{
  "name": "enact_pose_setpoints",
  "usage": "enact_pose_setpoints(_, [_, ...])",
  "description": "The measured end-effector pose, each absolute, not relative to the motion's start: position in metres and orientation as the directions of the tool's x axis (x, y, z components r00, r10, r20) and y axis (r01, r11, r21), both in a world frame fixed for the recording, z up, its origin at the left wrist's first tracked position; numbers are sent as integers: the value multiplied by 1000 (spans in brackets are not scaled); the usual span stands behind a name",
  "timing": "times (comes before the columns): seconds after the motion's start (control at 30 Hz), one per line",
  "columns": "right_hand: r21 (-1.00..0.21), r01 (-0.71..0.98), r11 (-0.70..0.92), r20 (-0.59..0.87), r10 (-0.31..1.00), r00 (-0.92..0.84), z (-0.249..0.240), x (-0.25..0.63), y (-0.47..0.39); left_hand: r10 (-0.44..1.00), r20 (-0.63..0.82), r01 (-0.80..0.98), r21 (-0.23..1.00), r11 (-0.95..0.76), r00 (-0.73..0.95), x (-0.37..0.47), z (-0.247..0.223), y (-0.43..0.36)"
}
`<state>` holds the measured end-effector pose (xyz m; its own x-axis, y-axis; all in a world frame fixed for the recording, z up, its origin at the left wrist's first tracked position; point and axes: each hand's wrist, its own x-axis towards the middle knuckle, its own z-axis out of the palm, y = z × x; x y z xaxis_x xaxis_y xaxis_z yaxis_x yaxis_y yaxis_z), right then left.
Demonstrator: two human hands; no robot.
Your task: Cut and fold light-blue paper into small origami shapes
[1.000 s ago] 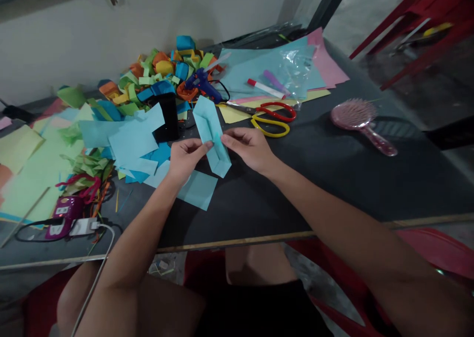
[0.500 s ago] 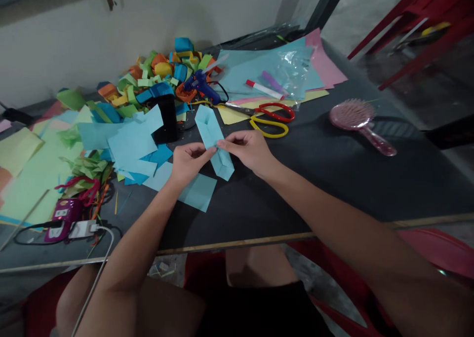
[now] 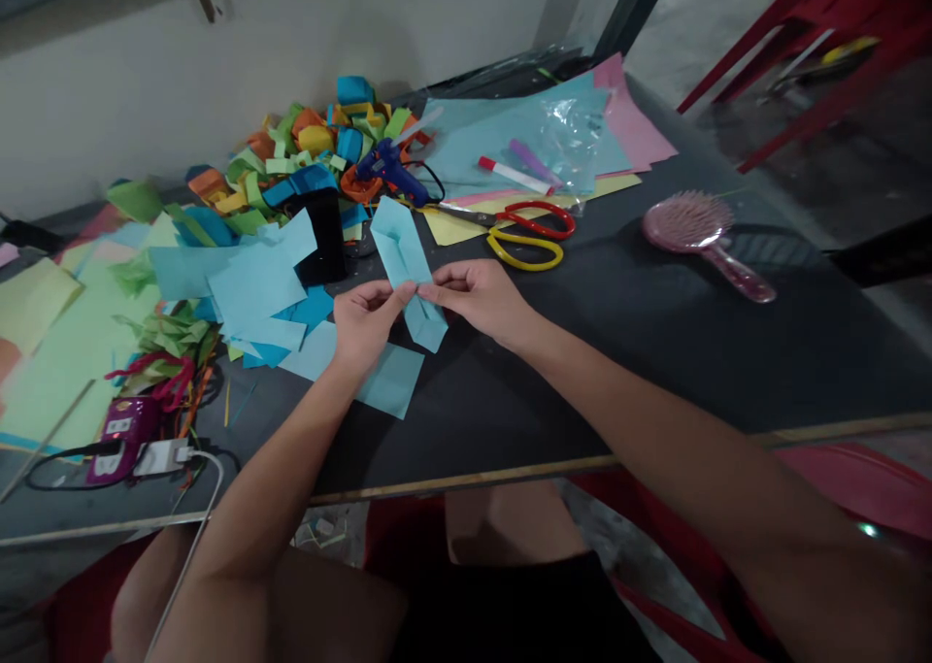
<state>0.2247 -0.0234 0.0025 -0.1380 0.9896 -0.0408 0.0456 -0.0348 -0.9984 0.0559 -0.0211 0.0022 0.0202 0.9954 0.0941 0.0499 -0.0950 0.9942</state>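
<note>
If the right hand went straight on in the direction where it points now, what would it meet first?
The right hand would first meet the folded light-blue paper, which its thumb appears to touch. The left hand seems next in line, though depth is unclear from this single view.

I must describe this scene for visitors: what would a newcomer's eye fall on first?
Probably the heap of bright folded paper pieces at the back left of the dark table. Next comes the light blue folded paper near the centre, held by the left hand and right hand. Beyond the right hand, scissors show one red and one yellow handle.
</note>
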Motion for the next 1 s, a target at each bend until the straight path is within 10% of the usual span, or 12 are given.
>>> enact_pose_setpoints(0.6, [-982,83,-172,-191,893,-407,11,223,-25,991,120,128,984,-126,55,60,-4,-23])
enact_pose_setpoints(1.0, [-968,-32,248,244,966,81,13,229,-21,966,195,291,927,-239,171,58,8,-32])
